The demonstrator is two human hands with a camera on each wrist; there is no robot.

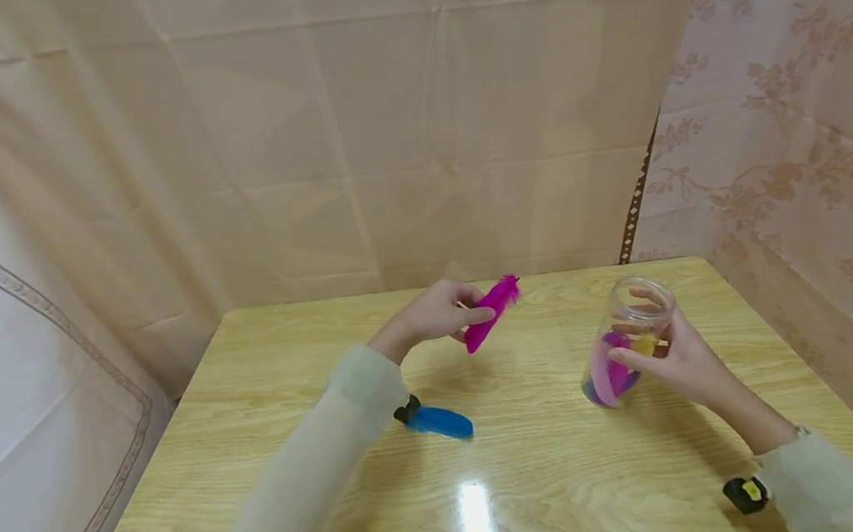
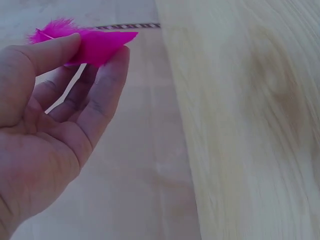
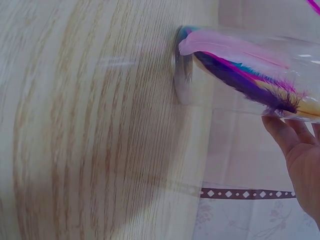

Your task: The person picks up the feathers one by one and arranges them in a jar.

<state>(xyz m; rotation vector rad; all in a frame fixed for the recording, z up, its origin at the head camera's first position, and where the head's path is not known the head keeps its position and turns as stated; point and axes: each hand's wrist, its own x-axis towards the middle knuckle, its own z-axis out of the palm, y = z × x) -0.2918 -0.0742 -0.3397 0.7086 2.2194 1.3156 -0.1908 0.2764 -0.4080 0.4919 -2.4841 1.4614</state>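
Note:
Between thumb and fingers, my left hand (image 1: 441, 311) pinches a magenta feather (image 1: 496, 311) above the table's far half; the left wrist view shows the same feather (image 2: 95, 44) held at the fingertips. My right hand (image 1: 678, 359) grips a clear jar (image 1: 643, 295) around its side, and the jar's mouth faces up, slightly tilted. Pink, purple, magenta, teal and yellow feathers (image 3: 235, 50) lie inside the jar, seen through its wall in the right wrist view. A blue feather (image 1: 442, 422) lies on the table below my left forearm, one end hidden behind the wrist camera.
The wood-grain table (image 1: 548, 473) has its far edge against a beige curtain (image 1: 386, 135). A floral cloth (image 1: 800, 145) hangs on the right, and a white cloth (image 1: 29, 372) is at the left.

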